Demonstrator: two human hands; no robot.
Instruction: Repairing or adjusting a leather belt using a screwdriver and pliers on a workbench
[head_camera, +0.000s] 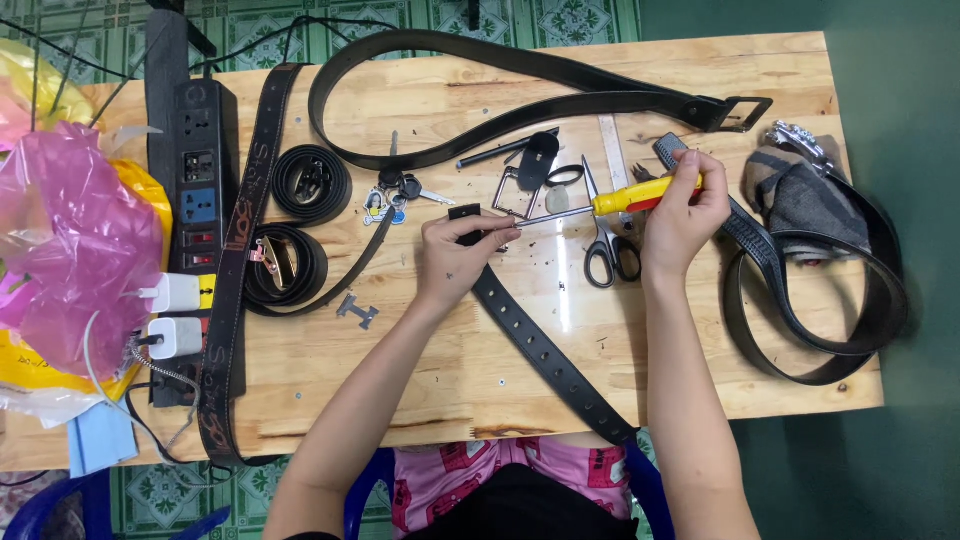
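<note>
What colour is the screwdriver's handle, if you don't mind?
Yellow with red on the screwdriver handle; head view.

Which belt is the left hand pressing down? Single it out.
The black punched-hole belt running diagonally from the table's near edge to the left hand; the others lie untouched.

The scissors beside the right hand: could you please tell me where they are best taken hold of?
Probably by the black finger loops of the scissors, coming from the near table edge. The loops point toward the person and lie clear, while the blades run under the screwdriver held by the right hand.
</note>
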